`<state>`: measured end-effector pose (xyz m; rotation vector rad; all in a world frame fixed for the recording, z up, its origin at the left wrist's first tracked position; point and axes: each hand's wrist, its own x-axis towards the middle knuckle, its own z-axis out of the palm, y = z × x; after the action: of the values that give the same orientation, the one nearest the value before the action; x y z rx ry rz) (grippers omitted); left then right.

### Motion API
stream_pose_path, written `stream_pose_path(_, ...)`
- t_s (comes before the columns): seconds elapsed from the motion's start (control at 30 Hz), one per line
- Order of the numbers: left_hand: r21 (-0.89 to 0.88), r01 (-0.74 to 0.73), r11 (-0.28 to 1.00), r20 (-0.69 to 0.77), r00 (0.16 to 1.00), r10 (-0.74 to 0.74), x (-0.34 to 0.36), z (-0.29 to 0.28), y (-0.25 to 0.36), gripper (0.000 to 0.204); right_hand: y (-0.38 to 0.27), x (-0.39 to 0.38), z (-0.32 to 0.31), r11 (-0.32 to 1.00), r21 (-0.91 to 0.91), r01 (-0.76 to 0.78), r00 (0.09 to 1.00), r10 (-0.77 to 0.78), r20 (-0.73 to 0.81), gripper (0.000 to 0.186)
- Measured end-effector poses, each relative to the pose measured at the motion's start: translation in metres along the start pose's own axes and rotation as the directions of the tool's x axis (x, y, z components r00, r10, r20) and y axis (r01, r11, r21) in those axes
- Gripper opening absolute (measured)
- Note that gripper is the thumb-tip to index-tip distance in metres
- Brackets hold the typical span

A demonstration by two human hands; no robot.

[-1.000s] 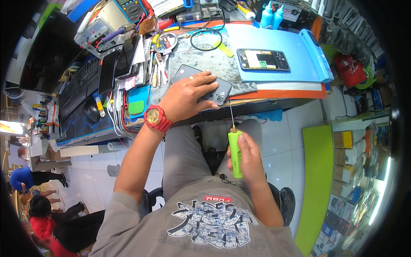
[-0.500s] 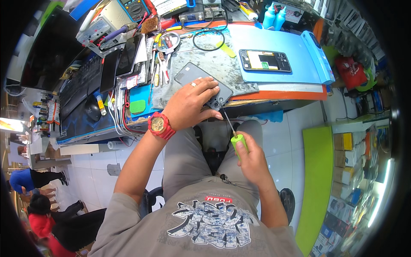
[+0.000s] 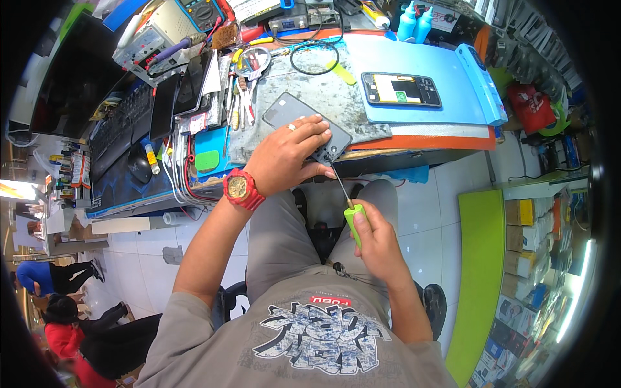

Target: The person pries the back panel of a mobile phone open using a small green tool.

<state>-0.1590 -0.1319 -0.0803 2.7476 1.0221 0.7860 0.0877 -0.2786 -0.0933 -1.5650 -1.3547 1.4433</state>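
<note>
My left hand [image 3: 288, 152], wearing a red watch, grips a grey phone back panel [image 3: 281, 113] that rests at the front edge of a stained grey mat [image 3: 304, 87]. My right hand [image 3: 375, 239] is closed round a tool with a green handle [image 3: 354, 215]. Its thin metal shaft reaches up to the camera cutouts at the panel's lower right corner; whether the tip touches is too small to tell. An opened phone [image 3: 401, 90], its inside showing, lies on a light blue mat [image 3: 469, 97] to the right of the panel.
Hand tools [image 3: 242, 100], two dark phones [image 3: 163, 103], a multimeter [image 3: 199, 14], cables and blue bottles [image 3: 407, 24] crowd the bench around the mats. A keyboard [image 3: 116, 123] and monitor sit left. Two people [image 3: 58, 278] are at lower left; a glass display counter [image 3: 530, 265] is right.
The panel and my left hand have shifted slightly. My right hand has tilted the tool, and its shaft has swung leftward onto the panel's corner.
</note>
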Motion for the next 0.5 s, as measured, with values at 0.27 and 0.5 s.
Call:
stream_pose_path(0.27,-0.025,0.042,0.999,0.008,0.999,-0.042,0.0001,-0.0014,0.0039,0.067,-0.0038,0.0011,0.0016,0.996,0.056,-0.074,0.997,0.072,0.028,0.052)
stream_pose_path(0.5,-0.032,0.043,0.999,0.004,0.999,-0.043,0.0004,-0.0015,0.0045,0.066,-0.0005,0.0026,0.0088,0.987,0.150,-0.066,0.998,0.065,0.012,0.055)
